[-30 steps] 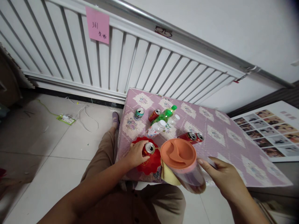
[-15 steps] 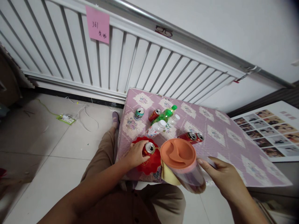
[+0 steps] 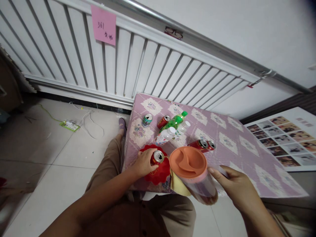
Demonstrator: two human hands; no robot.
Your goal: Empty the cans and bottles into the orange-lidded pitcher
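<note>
My left hand [image 3: 145, 164] is wrapped round an open red drink can [image 3: 157, 158], which stands over a red scalloped plate [image 3: 159, 177]. In my right hand [image 3: 230, 179] is the handle of a clear plastic pitcher [image 3: 201, 188] with an orange lid [image 3: 188, 162]. The pitcher is tilted far over towards the can, and some brown liquid shows at its lower end. A thin stream appears to run from its spout to the can's opening. Under the pitcher lies a folded yellow cloth [image 3: 179, 185] at the table's edge.
Behind the plate are a white bottle [image 3: 163, 136], green bottles [image 3: 174, 122], a red can [image 3: 163, 121] and a green can [image 3: 146, 120]. Two red cans [image 3: 198, 144] sit further right on the floral tablecloth [image 3: 229, 141]. A radiator [image 3: 123, 62] lines the wall.
</note>
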